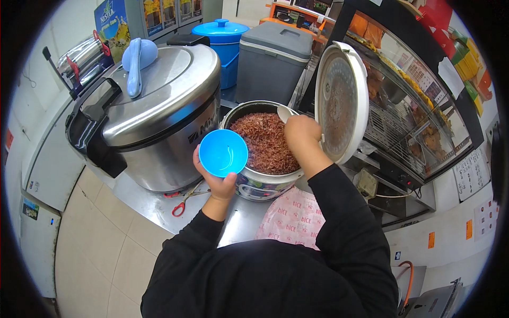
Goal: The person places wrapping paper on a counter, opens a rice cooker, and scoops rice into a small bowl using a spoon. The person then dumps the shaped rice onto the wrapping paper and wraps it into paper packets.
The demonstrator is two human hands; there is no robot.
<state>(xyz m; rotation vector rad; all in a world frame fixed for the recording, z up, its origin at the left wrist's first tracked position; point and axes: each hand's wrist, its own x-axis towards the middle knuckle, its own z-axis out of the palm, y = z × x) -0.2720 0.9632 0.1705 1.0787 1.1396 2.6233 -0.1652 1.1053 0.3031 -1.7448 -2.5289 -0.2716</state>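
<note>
Lying pink cloth [293, 218]: at the near edge of the steel surface [239, 227].
Left hand [217, 184]: half open round a blue bowl [224, 153] by the near left rim of the rice cooker [263, 191].
Right hand [303, 133]: closed on a pale scoop [284, 113] at the far right rim, beside brown rice [261, 142].
Grey box [273, 62]: behind.

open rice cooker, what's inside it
Reddish-brown rice lies in the cooker. The right hand holds a pale spoon near its far rim. The blue bowl blocks part of its left edge; the rice hides the bottom.
</note>
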